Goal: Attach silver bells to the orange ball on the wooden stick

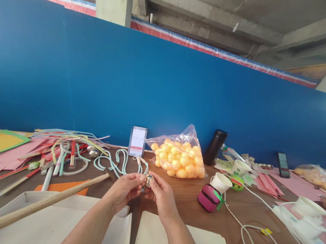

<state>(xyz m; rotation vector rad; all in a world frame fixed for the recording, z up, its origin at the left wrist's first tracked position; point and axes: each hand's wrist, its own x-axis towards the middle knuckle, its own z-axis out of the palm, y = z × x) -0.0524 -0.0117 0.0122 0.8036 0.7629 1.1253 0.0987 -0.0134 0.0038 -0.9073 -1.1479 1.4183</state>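
Before the left end of the clear plastic bag [191, 134] of yellow-orange balls [176, 165], the left hand [124, 189] and right hand [164, 197] meet, both pinching a small shiny metallic piece [148, 180]; its long axis is unclear.

Room between hands [164, 199] and pouch [209, 198]

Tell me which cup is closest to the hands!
The white cup just behind the purple pouch. The other cups sit farther right, away from the right hand.
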